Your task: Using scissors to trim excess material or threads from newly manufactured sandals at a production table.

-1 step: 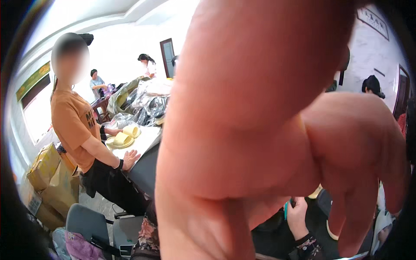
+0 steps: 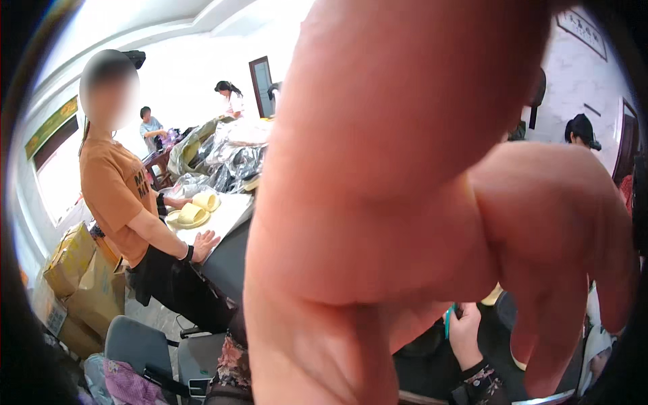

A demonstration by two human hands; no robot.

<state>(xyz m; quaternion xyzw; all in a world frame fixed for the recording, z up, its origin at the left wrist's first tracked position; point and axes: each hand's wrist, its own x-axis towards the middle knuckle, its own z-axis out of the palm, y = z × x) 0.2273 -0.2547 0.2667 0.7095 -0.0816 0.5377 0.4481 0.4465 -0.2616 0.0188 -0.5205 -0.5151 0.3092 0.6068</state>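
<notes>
My left hand (image 2: pixel 405 223) is raised very close to the camera, blurred, and covers much of the view. Its fingers hang apart on the right side, and nothing shows between them. One thick digit runs up out of the frame, so its tip is hidden. Below it, over the dark table (image 2: pixel 422 378), my right hand (image 2: pixel 464 332) is closed on a thin teal object (image 2: pixel 448 318), mostly hidden by the left hand. A dark floral cuff is at the right wrist. Part of a yellow item (image 2: pixel 492 295) and a dark rounded thing (image 2: pixel 504 314) lie beyond the right hand.
A person in an orange shirt (image 2: pixel 118 179) stands at the left, hands by yellow slippers (image 2: pixel 192 214) on a white sheet. Plastic-wrapped goods (image 2: pixel 229 152) pile up behind. Grey chairs (image 2: pixel 138 344) and cartons (image 2: pixel 94 290) fill the lower left. Other people work farther back.
</notes>
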